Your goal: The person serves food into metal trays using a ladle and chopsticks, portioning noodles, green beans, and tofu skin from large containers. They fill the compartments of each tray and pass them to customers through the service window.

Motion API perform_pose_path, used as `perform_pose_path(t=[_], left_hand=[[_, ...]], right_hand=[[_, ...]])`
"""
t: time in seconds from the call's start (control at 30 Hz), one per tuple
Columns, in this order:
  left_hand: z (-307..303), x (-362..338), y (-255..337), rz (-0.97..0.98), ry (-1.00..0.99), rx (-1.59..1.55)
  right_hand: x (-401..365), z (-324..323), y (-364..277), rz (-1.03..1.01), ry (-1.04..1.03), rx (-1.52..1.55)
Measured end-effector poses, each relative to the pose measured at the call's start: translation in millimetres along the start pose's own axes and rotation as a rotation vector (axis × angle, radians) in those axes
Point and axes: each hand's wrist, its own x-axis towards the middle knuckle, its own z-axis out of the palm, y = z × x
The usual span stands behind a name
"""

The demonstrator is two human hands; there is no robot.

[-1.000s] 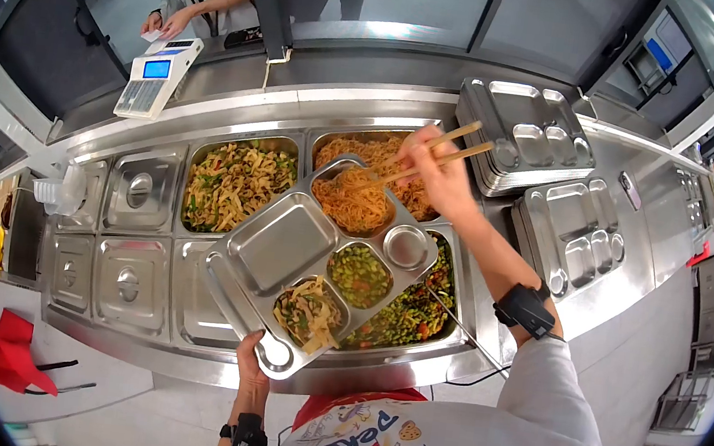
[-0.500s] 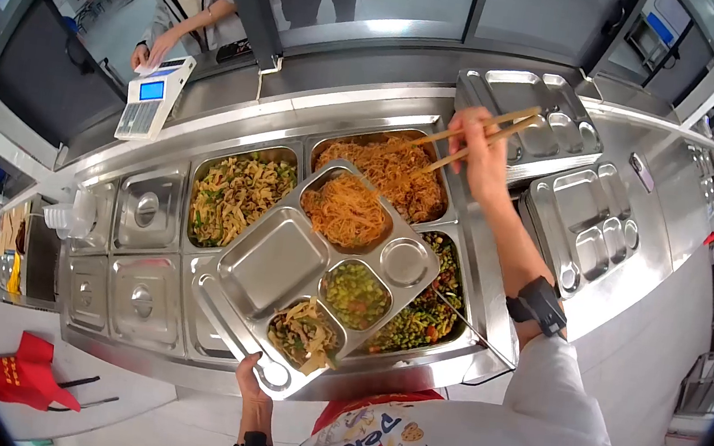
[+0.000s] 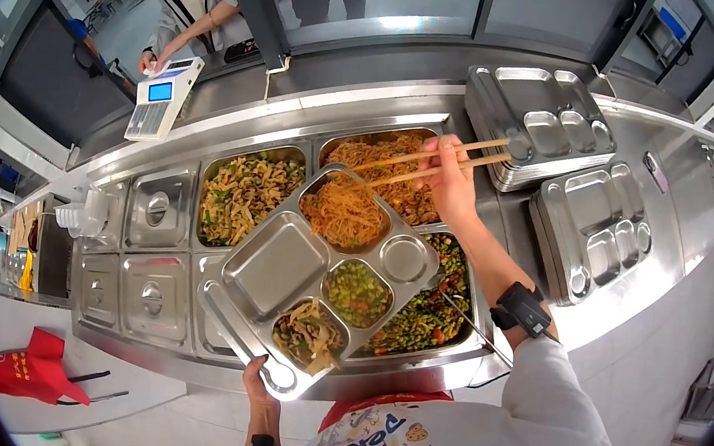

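My left hand (image 3: pixel 259 379) grips the lower corner of a steel compartment tray (image 3: pixel 276 267), tilted above the food wells. Its compartments hold orange noodles (image 3: pixel 346 211), green diced vegetables (image 3: pixel 356 292) and sliced meat with greens (image 3: pixel 308 333); the large square one is bare. Long wooden chopsticks (image 3: pixel 472 159) are pinched in my right hand (image 3: pixel 450 176), their tips at the noodles in the tray's upper compartment. Behind the tray is a well of orange noodles (image 3: pixel 405 195).
Stacked trays (image 3: pixel 536 111) and a second stack (image 3: pixel 593 225) stand at right. Lidded wells (image 3: pixel 154 292) lie left, beside a well of meat and vegetables (image 3: pixel 249 196). A spoon handle crosses the green-bean well (image 3: pixel 425 325). Across the counter, a person's hand (image 3: pixel 149 62) touches a card terminal (image 3: pixel 158 100).
My right hand has moved left and down, bringing the chopstick tips from the noodle well to the noodles in the tray. The view has shifted slightly.
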Motion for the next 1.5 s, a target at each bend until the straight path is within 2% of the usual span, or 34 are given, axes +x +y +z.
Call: perform_pose_path(t=[0.07,0.1,0.2,0.33,0.47,0.5,0.53,0.6,0.7,0.8,0.83,0.93,0.97,1.0,1.07,1.1,1.13,1.17,1.4,1.5], left_hand=[[1.6,-0.8,-2.3,0.004,0.016,0.03],[-0.6,2.2,-4.8,0.009,0.018,0.048],[10.3,-4.6,-1.3,-0.018,0.027,0.038],[15.9,-6.5,-3.7,-0.072,0.064,0.015],[2.4,1.9,-2.7,-0.096,0.028,-0.004],[5.1,-1.5,-2.7,-0.087,0.038,-0.006],[7.2,-3.1,-1.5,-0.08,0.044,-0.005],[3.9,-1.6,0.5,-0.075,0.031,-0.022],[-3.0,1.6,8.1,-0.081,-0.002,-0.07],[-15.9,16.1,8.2,-0.081,-0.003,-0.103],[-23.8,23.3,11.4,-0.075,-0.042,-0.122],[-45.2,43.3,36.3,-0.074,-0.019,-0.111],[-52.6,55.5,36.9,-0.139,-0.036,-0.16],[-62.5,60.7,43.9,-0.135,-0.049,-0.151],[-59.1,61.6,74.2,-0.117,-0.076,-0.148],[-67.6,71.1,81.1,-0.084,-0.116,-0.168],[-70.0,72.5,96.3,-0.151,-0.18,-0.183],[-72.3,75.9,108.3,-0.166,-0.156,-0.174],[-128.5,121.9,140.8,-0.167,-0.228,-0.186],[-128.9,126.1,157.1,-0.134,-0.226,-0.203]], right_hand=[[5.0,-5.6,10.7,0.071,-0.062,0.027],[4.1,-9.6,14.2,0.152,-0.061,-0.108],[-6.5,-12.5,19.4,0.163,0.075,-0.127],[-17.8,-16.7,6.1,0.19,-0.094,-0.189],[-13.0,0.5,-24.0,0.059,-0.15,-0.27],[-4.5,-5.1,-35.6,-0.113,-0.07,-0.237],[-1.3,-2.4,-38.1,-0.137,0.054,-0.187],[1.1,-3.5,-34.5,-0.16,0.086,-0.154],[-6.3,2.4,-14.3,-0.187,0.012,-0.266],[-22.4,6.7,-1.3,-0.145,-0.216,-0.348],[-27.8,21.4,-1.8,-0.256,-0.239,-0.405],[-35.8,64.0,-22.5,-0.278,-0.232,-0.467],[-36.5,67.2,-22.8,-0.374,-0.225,-0.44],[-39.0,82.9,-25.9,-0.321,-0.102,-0.453],[-40.3,103.4,-13.3,-0.285,-0.031,-0.439],[-42.6,113.9,-2.3,-0.288,-0.065,-0.452],[-45.0,124.4,11.7,-0.293,-0.1,-0.464],[-47.0,135.0,21.4,-0.296,-0.133,-0.471],[-44.0,195.3,38.6,-0.441,-0.037,-0.446],[-29.1,218.4,58.7,-0.453,-0.158,-0.559]])
